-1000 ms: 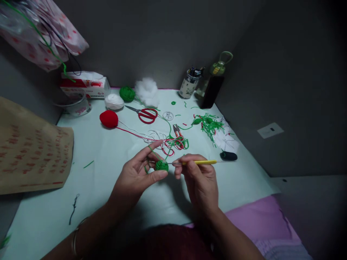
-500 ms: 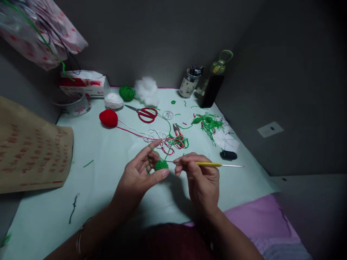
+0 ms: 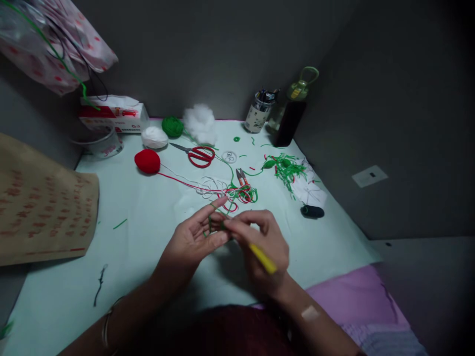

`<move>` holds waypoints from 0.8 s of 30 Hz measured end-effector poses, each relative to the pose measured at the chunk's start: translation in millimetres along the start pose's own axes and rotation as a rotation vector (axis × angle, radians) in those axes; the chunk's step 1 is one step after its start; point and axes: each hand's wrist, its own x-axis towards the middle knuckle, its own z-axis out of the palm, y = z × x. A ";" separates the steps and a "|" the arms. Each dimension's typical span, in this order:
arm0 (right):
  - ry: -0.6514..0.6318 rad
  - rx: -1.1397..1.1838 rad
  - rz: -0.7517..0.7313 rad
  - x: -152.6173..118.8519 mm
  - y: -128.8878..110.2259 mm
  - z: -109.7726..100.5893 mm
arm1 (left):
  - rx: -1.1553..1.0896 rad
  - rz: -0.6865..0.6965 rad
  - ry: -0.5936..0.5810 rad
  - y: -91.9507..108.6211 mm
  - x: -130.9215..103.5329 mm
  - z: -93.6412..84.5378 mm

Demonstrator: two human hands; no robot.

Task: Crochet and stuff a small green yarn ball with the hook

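My left hand (image 3: 198,231) pinches a small green crochet piece (image 3: 223,225), now mostly covered by fingers. Green yarn (image 3: 210,223) winds around its fingers, and the index finger points out with a strand over it. My right hand (image 3: 261,242) is closed on a crochet hook (image 3: 262,258) with a yellow handle, its fingertips touching the left hand's at the green piece. The hook's tip is hidden. Just beyond the hands lies a tangle of red, white and green yarn (image 3: 243,194), with small orange thread snips (image 3: 242,178) on it.
Red-handled scissors (image 3: 200,156), a red yarn ball (image 3: 147,162), a white ball (image 3: 155,137), a green ball (image 3: 172,126) and white stuffing (image 3: 200,123) lie farther back. Green scraps (image 3: 289,170) are at right. A pen cup (image 3: 257,114) and bottle (image 3: 291,116) stand behind; a paper bag (image 3: 48,207) is left.
My right hand has moved left and turned against the left hand, swinging the hook's handle to point down toward me. The green piece is now mostly hidden.
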 end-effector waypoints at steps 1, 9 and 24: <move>0.003 -0.119 -0.103 -2.5 0.2 1.3 | -0.027 -0.023 -0.006 -1.1 -0.2 0.3; 0.075 0.304 0.149 6.1 2.4 -7.2 | -0.274 -0.128 -0.074 6.6 0.4 -12.0; -0.071 0.559 0.316 12.1 8.4 -0.4 | 0.005 -0.012 -0.004 1.6 -0.2 -8.3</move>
